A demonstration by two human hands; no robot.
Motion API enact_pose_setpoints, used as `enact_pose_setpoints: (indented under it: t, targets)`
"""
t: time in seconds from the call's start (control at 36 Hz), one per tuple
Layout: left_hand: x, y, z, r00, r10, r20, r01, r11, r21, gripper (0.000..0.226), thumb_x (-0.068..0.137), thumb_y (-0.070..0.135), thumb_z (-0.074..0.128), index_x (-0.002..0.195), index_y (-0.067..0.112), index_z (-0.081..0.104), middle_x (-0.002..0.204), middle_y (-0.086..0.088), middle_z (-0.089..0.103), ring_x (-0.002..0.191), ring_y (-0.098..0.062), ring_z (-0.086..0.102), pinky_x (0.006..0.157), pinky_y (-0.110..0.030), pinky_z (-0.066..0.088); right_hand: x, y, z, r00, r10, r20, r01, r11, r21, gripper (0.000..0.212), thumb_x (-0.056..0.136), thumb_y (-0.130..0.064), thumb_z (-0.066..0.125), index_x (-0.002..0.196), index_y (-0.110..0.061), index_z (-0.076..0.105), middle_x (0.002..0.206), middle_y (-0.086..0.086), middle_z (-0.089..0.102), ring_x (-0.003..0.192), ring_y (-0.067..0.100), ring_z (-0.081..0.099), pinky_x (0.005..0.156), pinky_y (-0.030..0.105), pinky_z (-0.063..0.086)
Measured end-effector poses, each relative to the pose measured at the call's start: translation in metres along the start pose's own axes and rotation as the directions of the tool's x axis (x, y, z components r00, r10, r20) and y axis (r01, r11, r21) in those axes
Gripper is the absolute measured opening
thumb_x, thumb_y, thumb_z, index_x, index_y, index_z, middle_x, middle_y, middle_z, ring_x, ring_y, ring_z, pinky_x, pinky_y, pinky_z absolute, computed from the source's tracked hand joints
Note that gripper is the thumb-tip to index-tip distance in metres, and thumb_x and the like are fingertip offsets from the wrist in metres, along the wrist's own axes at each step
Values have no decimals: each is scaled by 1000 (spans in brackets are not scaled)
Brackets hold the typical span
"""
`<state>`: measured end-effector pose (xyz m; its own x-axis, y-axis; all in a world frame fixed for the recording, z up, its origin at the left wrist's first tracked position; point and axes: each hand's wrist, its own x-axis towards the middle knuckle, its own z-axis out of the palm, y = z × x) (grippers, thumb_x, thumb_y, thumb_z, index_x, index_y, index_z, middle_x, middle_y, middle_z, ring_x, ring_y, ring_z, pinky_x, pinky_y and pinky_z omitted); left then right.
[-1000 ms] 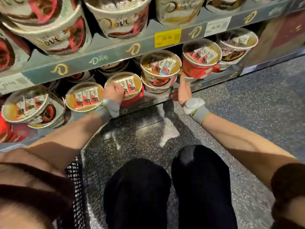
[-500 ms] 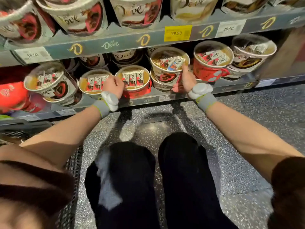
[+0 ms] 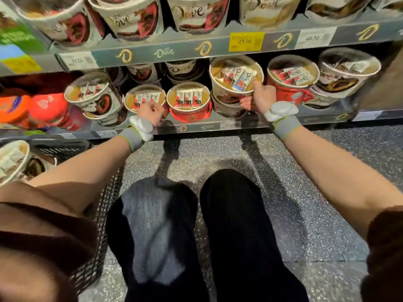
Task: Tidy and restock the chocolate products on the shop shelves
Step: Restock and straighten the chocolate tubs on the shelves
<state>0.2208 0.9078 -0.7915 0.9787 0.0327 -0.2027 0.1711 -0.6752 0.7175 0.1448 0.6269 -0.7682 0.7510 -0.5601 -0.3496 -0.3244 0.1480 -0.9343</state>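
**Both hands on Dove tubs, bottom shelf**

While I watch through the head camera, I see both arms reaching to the lower shelf (image 3: 218, 127), where Dove chocolate tubs stand in a row. My left hand (image 3: 150, 113) has its fingers curled over the near rim of a red-and-cream tub (image 3: 145, 99) with three wrapped bars showing through its clear lid; it grips that rim. Just to its right stands a red tub (image 3: 188, 102), not touched by either hand. My right hand (image 3: 261, 98) holds the cream tub (image 3: 235, 80) that sits stacked on another tub (image 3: 224, 109); the fingers wrap the near rim and side, and the held tub tilts toward me.

Further right sit a red mug-shaped tub (image 3: 292, 83) and a cream tub with a brown swirl (image 3: 346, 73). More cream tubs fill the upper shelf (image 3: 174, 52), whose edge carries a yellow 29.90 price tag (image 3: 246, 41). Each wrist wears a grey band with a white sensor.

At my left a black wire basket (image 3: 104, 205) rests on the speckled floor (image 3: 305, 192), with a Dove tub (image 3: 13, 162) inside it.
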Motion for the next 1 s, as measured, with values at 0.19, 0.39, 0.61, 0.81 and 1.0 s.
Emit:
enact_pose_setpoints:
  t: [0.19,0.39,0.61,0.81,1.0]
  targets:
    - [-13,9,-9,990,81,117,-48,965,-257,17,92,15,59,101,4,68,71,2,64,45,6,54,51,-15,50,-14,20,-13,974,-122,190,161,965,-206,25,97,-9,38,84,0,57,38,-4,58,32,5,53,35,15,41]
    - [-18,18,-3,973,87,215,-15,949,-316,38,87,42,65,102,7,70,111,-14,69,93,-20,67,84,-39,56,-16,36,-2,929,-151,339,239,942,-236,35,100,-10,37,68,-6,51,46,5,60,37,12,57,36,20,41]
    - [-51,-5,15,964,37,265,45,954,-297,37,95,28,55,118,0,63,108,-5,64,79,-10,63,54,-10,51,-29,48,11,900,-92,426,233,928,-292,32,98,-4,33,71,-4,50,42,3,59,34,10,55,34,21,41]
    - [-64,-29,7,950,-126,284,237,885,-400,24,94,25,58,93,3,66,83,-9,68,62,-9,65,56,-23,53,-37,64,34,870,2,493,192,920,-341,34,97,-5,35,68,-4,52,42,2,59,34,13,54,35,20,40]
    - [-53,-32,-22,967,-185,178,239,901,-361,34,84,41,68,83,7,70,91,-13,69,83,-25,67,79,-39,57,-45,47,66,842,4,539,213,916,-340,34,97,-7,34,68,-4,52,43,2,60,35,11,54,37,20,40]
